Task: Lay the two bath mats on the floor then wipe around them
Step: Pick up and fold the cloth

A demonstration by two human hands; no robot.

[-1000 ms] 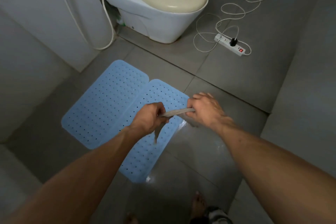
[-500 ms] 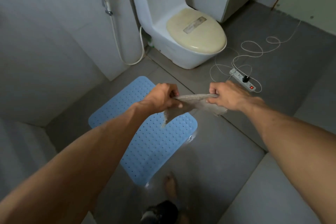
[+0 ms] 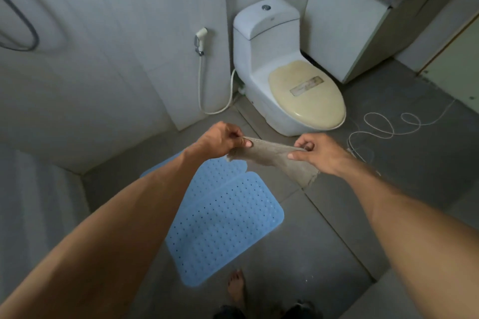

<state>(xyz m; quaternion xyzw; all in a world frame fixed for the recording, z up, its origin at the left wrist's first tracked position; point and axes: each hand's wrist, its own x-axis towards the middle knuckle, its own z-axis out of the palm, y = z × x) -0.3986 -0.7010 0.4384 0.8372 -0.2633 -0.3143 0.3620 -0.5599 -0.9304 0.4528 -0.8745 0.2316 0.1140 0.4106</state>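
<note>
- A bare foot (image 3: 236, 286) stands on the grey tiled floor (image 3: 337, 228) at the lower edge of the view, just beside the near end of the mats.
- Two blue perforated bath mats (image 3: 223, 220) lie flat on that floor, side by side with their long edges touching; the left forearm hides most of the farther-left one. Laying them looks finished.
- Above the mats, both hands hold a grey-brown cleaning cloth (image 3: 274, 156) in the air. The left hand (image 3: 220, 140) pinches one top corner with curled fingers; the right hand (image 3: 317, 153) pinches the other, so the cloth hangs stretched between them, its frayed lower edge dangling.
- The cloth is off the floor, so no wiping is happening at this moment; whether the floor around the mats is already wiped, I cannot tell.
- Beyond the hands stands a white toilet (image 3: 280, 80) with a yellowed lid closed, a bidet sprayer (image 3: 200, 40) on the wall to its left.
- A white cable (image 3: 383, 124) loops on the floor to the right.
</note>
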